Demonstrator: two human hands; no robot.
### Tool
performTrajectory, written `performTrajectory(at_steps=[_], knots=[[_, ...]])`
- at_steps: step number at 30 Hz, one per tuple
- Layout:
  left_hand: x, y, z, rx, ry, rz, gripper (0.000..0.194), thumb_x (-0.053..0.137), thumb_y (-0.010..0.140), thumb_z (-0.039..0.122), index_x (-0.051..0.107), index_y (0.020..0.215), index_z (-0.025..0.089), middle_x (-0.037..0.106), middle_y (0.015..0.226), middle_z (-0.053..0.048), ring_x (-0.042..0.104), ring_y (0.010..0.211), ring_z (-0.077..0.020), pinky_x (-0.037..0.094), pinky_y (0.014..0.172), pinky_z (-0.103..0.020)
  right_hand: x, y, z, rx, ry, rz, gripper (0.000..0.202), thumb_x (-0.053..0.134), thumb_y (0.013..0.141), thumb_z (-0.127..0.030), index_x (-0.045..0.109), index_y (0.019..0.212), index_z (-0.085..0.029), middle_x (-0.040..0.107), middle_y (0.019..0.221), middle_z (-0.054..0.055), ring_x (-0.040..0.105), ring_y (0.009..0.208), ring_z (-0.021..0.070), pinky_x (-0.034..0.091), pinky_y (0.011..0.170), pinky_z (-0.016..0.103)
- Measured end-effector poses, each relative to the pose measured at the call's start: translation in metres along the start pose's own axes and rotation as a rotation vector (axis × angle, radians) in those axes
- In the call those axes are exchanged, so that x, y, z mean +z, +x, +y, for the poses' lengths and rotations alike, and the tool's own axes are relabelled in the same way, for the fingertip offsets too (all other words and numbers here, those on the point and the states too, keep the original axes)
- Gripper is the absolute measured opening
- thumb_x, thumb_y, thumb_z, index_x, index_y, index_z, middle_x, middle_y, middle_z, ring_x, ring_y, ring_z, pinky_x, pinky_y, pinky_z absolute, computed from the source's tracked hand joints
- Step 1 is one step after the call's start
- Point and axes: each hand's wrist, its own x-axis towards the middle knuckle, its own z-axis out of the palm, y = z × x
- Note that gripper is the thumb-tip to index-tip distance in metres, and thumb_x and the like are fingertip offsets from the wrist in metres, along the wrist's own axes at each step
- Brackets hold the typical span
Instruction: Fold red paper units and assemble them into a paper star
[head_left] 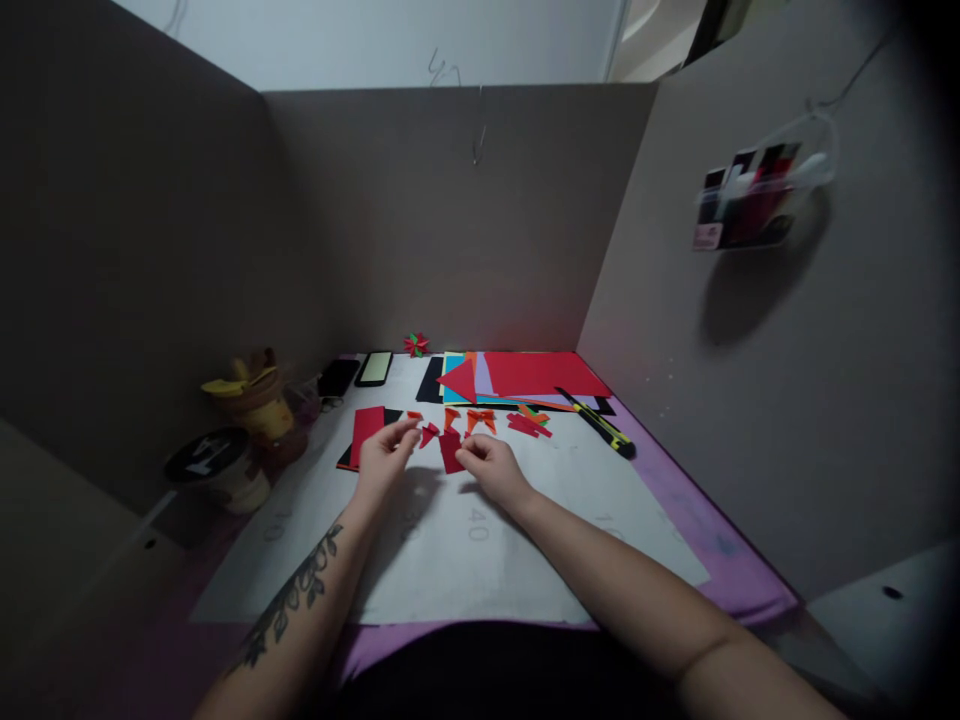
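My right hand [491, 467] pinches the right edge of a small rectangular piece of red paper [451, 454] above the white sheet. To its left, my left hand [386, 457] has its fingers bent and the tips close together; whether anything is between them is too small to see. A small folded red paper piece [429, 434] lies just right of the left fingertips. Behind the hands sit folded orange paper pieces [481, 420] in a row. Red paper strips [529, 426] lie to the right. Partly behind my left hand is a red paper rectangle [365, 432] on black paper.
Coloured paper sheets [540, 375] are stacked at the back, with a yellow-black utility knife [600, 425] at right. A red-green paper star [416, 345] and a phone [374, 369] stand by the back wall. Tubs [217, 468] line the left side; a plastic bag [757, 195] hangs right.
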Motion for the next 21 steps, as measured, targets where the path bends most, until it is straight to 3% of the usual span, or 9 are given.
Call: performTrajectory(at_steps=[2, 4, 9, 14, 21], knots=[[0.005, -0.003, 0.002, -0.010, 0.064, -0.157, 0.030, 0.064, 0.072, 0.041, 0.070, 0.082, 0.013, 0.068, 0.073, -0.005, 0.059, 0.066, -0.0150, 0.044, 0.059, -0.024, -0.001, 0.001, -0.002, -0.027, -0.021, 0.012, 0.014, 0.055, 0.072, -0.025, 0.052, 0.060, -0.018, 0.049, 0.059, -0.003, 0.044, 0.057, 0.0116, 0.038, 0.056, 0.025], [0.011, -0.007, 0.004, 0.001, 0.103, -0.219, 0.028, 0.063, 0.072, 0.040, 0.068, 0.073, 0.013, 0.066, 0.067, -0.003, 0.057, 0.063, -0.0136, 0.042, 0.058, -0.023, 0.000, 0.000, -0.003, -0.053, -0.047, 0.000, 0.013, 0.055, 0.072, -0.025, 0.053, 0.061, -0.018, 0.051, 0.061, -0.002, 0.046, 0.060, 0.0120, 0.039, 0.058, 0.024], [0.014, -0.013, 0.009, 0.002, 0.055, -0.179, 0.024, 0.065, 0.069, 0.037, 0.064, 0.069, 0.013, 0.062, 0.064, -0.001, 0.053, 0.060, -0.0118, 0.040, 0.058, -0.021, 0.002, -0.001, -0.001, -0.066, -0.051, -0.026, 0.013, 0.055, 0.073, -0.025, 0.052, 0.062, -0.018, 0.051, 0.064, -0.002, 0.046, 0.061, 0.0122, 0.039, 0.059, 0.023], [0.015, -0.014, 0.008, 0.000, 0.131, -0.308, 0.026, 0.061, 0.071, 0.038, 0.061, 0.062, 0.013, 0.055, 0.057, 0.001, 0.047, 0.055, -0.0104, 0.035, 0.052, -0.020, 0.000, -0.001, -0.003, -0.074, -0.016, 0.063, 0.013, 0.054, 0.074, -0.026, 0.050, 0.063, -0.019, 0.048, 0.062, -0.002, 0.044, 0.061, 0.0125, 0.039, 0.059, 0.024], [0.017, -0.015, 0.003, 0.035, 0.201, -0.342, 0.025, 0.058, 0.073, 0.037, 0.059, 0.063, 0.014, 0.053, 0.058, 0.002, 0.044, 0.055, -0.0099, 0.033, 0.053, -0.021, 0.001, 0.000, -0.001, -0.032, 0.099, 0.051, 0.015, 0.055, 0.074, -0.028, 0.049, 0.064, -0.018, 0.045, 0.060, -0.003, 0.042, 0.059, 0.0114, 0.037, 0.057, 0.024]])
